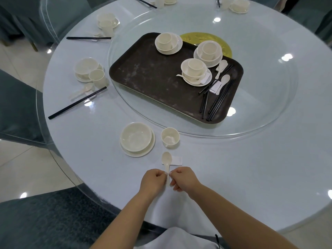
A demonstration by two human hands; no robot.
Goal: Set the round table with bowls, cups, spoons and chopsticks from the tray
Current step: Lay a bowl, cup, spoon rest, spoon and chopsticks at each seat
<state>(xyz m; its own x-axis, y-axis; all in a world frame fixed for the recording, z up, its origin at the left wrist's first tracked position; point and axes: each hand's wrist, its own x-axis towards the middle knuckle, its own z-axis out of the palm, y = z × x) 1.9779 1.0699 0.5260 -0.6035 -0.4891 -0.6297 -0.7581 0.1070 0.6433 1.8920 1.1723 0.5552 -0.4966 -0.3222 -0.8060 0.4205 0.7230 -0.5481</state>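
A white spoon [166, 161] lies on a small white rest [177, 160] near the table's front edge. My left hand [152, 182] and my right hand [183, 178] both pinch its handle from either side. Just beyond stand a white bowl on a saucer [136, 138] and a white cup [170, 137]. The dark tray [149, 76] sits on the glass turntable. It carries three bowl-and-cup stacks [195, 69], loose spoons [223, 81], white rests and several black chopsticks [218, 101].
Place settings with bowl, cup, spoon and black chopsticks [77, 103] stand along the left rim and at the far side. Grey-blue covered chairs [19, 103] ring the round table [251, 168]. A yellow disc [212, 40] lies under the turntable's centre.
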